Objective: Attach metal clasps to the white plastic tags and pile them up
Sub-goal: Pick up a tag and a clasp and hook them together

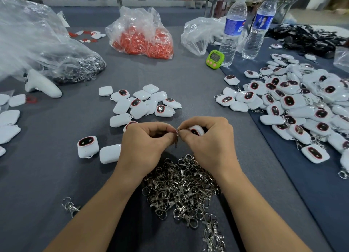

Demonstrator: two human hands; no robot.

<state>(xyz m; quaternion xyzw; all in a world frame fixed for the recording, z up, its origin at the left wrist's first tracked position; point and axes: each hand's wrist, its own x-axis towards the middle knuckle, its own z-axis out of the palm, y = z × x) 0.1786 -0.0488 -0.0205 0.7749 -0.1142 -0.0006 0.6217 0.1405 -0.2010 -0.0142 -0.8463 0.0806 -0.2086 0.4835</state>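
clear bag (47, 49): far-left corner of the bench (47, 176), dark metal parts inside.
stray clasp (70, 206): alone near the front edge, left of the arms.
loose tags (139, 102): white, scattered mid-bench, some with the dark oval face up.
red bag (141, 36): clear plastic, full of red pieces, toward the far edge.
left hand (145, 144): fingers curled, thumb and forefinger pinching the held clasp.
held clasp (177, 138): hangs between the two hands, above the bench.
clasp heap (181, 185): tangled metal clasps between the forearms, near the front edge.
right hand (207, 140): curled round the held tag, fingertips meeting the left hand's at the clasp.
held tag (197, 129): white, mostly hidden in the right hand.
timer (215, 59): green, just beside the nearer of two water bottles (233, 28).
finished pile (294, 104): tags with clasps on, heaped along the right edge.
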